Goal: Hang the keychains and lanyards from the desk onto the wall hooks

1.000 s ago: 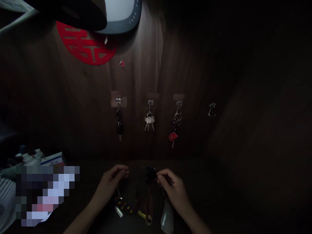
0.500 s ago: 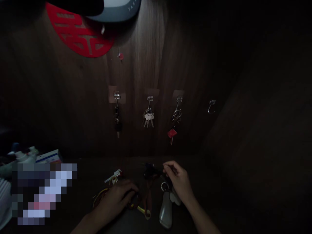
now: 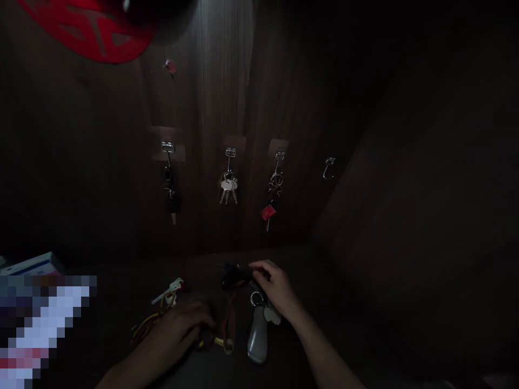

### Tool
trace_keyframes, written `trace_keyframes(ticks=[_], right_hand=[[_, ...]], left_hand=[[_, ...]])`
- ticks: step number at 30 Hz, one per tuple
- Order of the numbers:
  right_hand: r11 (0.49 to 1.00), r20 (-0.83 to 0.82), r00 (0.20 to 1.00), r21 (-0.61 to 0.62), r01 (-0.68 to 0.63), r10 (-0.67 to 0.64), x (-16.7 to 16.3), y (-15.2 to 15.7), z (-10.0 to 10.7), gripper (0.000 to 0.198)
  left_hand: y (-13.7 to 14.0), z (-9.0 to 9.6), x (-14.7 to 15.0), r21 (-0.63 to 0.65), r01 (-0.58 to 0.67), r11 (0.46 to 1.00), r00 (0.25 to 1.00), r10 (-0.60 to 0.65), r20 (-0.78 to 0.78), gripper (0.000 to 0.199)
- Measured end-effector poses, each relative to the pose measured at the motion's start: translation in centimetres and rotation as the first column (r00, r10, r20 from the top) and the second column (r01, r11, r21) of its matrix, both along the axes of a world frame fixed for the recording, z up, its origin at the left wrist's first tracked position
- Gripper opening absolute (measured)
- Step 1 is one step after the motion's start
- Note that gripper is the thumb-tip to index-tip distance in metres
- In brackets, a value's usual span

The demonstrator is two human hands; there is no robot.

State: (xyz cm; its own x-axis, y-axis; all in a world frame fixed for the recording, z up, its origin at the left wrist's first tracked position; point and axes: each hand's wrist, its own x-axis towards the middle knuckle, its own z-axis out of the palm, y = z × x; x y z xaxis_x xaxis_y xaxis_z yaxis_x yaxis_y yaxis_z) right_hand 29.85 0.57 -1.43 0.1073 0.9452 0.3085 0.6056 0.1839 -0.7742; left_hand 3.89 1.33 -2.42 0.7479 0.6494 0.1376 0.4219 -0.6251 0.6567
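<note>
On the dark shelf, my left hand (image 3: 178,327) lies over a yellow and red cord (image 3: 141,329), its fingers bent loosely and its thumb apart. Silver keys (image 3: 174,286) lie just beyond it. My right hand (image 3: 278,289) is beside a dark bunch (image 3: 232,276), which I cannot make out clearly; its thumb and forefinger are slightly apart. Below that hand lie a metal ring (image 3: 257,298), a grey fob (image 3: 257,337) and a rounded pale tag (image 3: 272,315). Between the hands runs a brown strap (image 3: 228,321) with a yellow piece near its end.
On the wooden back wall, three hooks hold a black key (image 3: 173,202), a silver key bunch (image 3: 229,186) and keys with a red tag (image 3: 268,212). A bare hook (image 3: 329,168) is further right. A box (image 3: 32,265) stands at left; a red paper cutout (image 3: 93,32) is above.
The view has shifted, so the wall and shelf things sit further left and higher. My right forefinger and thumb have parted slightly near the dark bunch. My left hand stays over the cord.
</note>
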Motion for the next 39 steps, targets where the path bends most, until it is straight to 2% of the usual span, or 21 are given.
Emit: trace_keyframes(ticks=[2,5,8,11,13,15,18,21,24,28,30,33,36,39], right_hand=[[0.999,0.089,0.995,0.004,-0.054,0.053,-0.8,-0.1,0.2,0.026],[0.992,0.227,0.966,-0.056,-0.113,0.123,-1.8,-0.2,0.3,0.031],[0.986,0.267,0.951,-0.094,-0.135,0.156,-2.3,-0.1,-0.2,0.032],[0.988,0.180,0.972,-0.064,-0.140,0.149,-2.3,0.1,-0.5,0.032],[0.985,0.033,0.984,-0.035,-0.171,0.173,-2.2,0.1,-0.2,0.031],[0.974,-0.145,0.964,-0.007,-0.226,0.223,-2.2,-0.2,0.4,0.030],[0.954,-0.366,0.885,0.024,-0.300,0.287,-2.5,-0.8,1.6,0.032],[0.928,-0.541,0.771,0.047,-0.371,0.336,-3.1,-1.4,2.2,0.034],[0.890,-0.686,0.627,0.066,-0.450,0.368,-4.0,-1.9,2.3,0.038],[0.804,-0.835,0.415,0.055,-0.592,0.362,-5.4,-2.5,2.2,0.042],[0.760,-0.879,0.328,0.058,-0.647,0.346,-5.9,-2.8,2.3,0.044],[0.715,-0.911,0.230,0.095,-0.692,0.344,-6.1,-3.0,2.4,0.046],[0.700,-0.922,0.184,0.118,-0.705,0.341,-5.9,-3.1,2.6,0.049],[0.698,-0.931,0.167,0.117,-0.706,0.325,-5.6,-3.1,2.7,0.051]], left_hand=[[-0.2,0.0,0.2,-0.010,0.033,0.999,0.999,-0.033,-0.006,0.035],[-0.4,-0.2,0.6,-0.016,0.036,0.999,0.999,-0.036,-0.011,0.035],[-0.6,-0.3,0.6,-0.014,0.038,0.999,0.999,-0.038,-0.009,0.034],[-0.6,-0.2,0.5,-0.016,0.034,0.999,0.999,-0.034,-0.017,0.033],[-0.6,-0.1,0.5,-0.019,0.006,1.000,1.000,-0.007,-0.011,0.034],[-0.5,0.0,0.5,-0.026,-0.032,0.999,0.999,0.033,0.032,0.033],[-0.4,0.0,0.6,-0.034,-0.106,0.994,0.984,0.110,0.139,0.029],[-0.4,0.3,0.8,-0.015,-0.230,0.973,0.941,0.226,0.252,0.028],[-0.5,0.5,1.0,0.019,-0.374,0.927,0.865,0.341,0.367,0.037],[-0.5,0.4,1.3,0.015,-0.462,0.887,0.804,0.412,0.429,0.050],[-0.6,0.3,1.5,-0.031,-0.480,0.877,0.787,0.446,0.427,0.050],[-0.7,0.5,1.6,-0.169,-0.474,0.864,0.773,0.500,0.391,0.049],[-0.8,1.0,1.6,-0.302,-0.414,0.859,0.773,0.507,0.381,0.047],[-0.9,1.5,1.8,-0.402,-0.323,0.857,0.777,0.483,0.404,0.035]])
